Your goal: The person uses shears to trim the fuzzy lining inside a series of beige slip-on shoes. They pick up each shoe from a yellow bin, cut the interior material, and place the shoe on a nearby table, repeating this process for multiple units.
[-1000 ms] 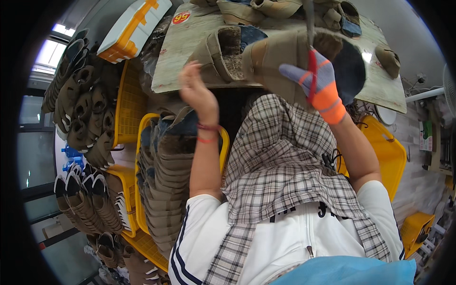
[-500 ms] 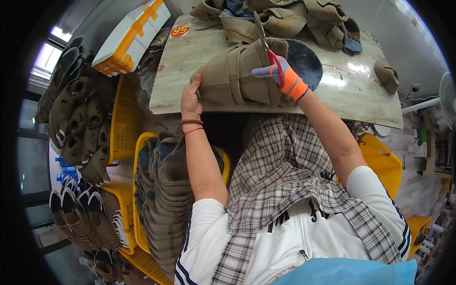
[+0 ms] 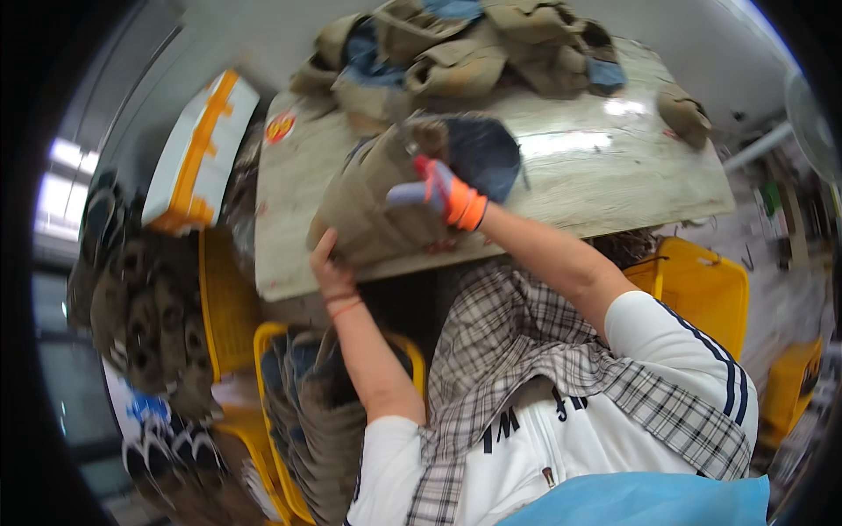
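Observation:
A tan shoe upper with a dark blue lining lies tilted on the pale worn table. My left hand is bare and grips its lower edge near the table's front rim. My right hand, in a glove with an orange cuff and red and grey fingers, presses on the upper from above. A heap of more tan and blue shoe uppers sits at the table's far side.
A yellow crate below my left arm holds stacked tan uppers. More crates full of uppers stand at the left. A white and orange box lies far left. An empty yellow crate is at the right.
The upper came down from held in the air onto the table and toward its front edge. Both hands followed it, and the view shifted so the table sits lower in the picture.

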Tool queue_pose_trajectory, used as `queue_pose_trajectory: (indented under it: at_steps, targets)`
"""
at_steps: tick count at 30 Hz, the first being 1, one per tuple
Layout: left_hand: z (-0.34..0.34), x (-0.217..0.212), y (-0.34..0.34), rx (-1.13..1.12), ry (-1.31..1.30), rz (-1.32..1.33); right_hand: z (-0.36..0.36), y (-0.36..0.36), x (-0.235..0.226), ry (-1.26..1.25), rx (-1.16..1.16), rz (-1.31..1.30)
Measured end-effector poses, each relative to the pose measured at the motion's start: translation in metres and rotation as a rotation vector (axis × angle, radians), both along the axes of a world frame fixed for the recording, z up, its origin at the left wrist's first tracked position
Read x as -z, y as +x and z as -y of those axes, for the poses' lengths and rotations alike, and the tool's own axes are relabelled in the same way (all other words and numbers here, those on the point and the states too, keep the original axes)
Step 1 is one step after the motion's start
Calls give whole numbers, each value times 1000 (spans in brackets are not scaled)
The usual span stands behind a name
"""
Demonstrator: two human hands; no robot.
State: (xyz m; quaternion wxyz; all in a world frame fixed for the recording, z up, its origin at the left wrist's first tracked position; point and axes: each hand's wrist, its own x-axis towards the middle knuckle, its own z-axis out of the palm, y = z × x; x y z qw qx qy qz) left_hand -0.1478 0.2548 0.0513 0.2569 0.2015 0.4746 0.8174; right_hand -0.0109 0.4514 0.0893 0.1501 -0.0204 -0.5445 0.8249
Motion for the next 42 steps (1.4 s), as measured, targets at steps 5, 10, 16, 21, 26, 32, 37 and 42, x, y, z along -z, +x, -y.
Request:
queue_pose_trajectory:
  at_steps: [5, 10, 16, 21, 26, 32, 37, 42]
  targets:
    - [0, 2, -11, -25, -28, 275, -17, 29, -25, 515, 245, 13]
    - [19, -15, -1, -27, -156, 249, -123, 108, -2, 231, 780, 30]
    - [25, -47, 25, -119, -309, 93, -353, 313, -22, 999, 1804, 584]
    - [30, -56, 47, -459, -513, -138, -382, 382, -29, 1332, 1387, 1267]
    - [36, -61, 67, -899, -641, -500, -306, 355, -66, 1390, 1256, 1194]
    - [-13, -110, 152, -343, -469, -594, -190, 346, -118, 1500, 926, 819]
    - [-71, -132, 200, 497, -288, -129, -57, 281, -251, 1647, 308, 727]
    - [-69, -127, 217, 1040, -132, 287, -8, 199, -230, 1520, -402, 533]
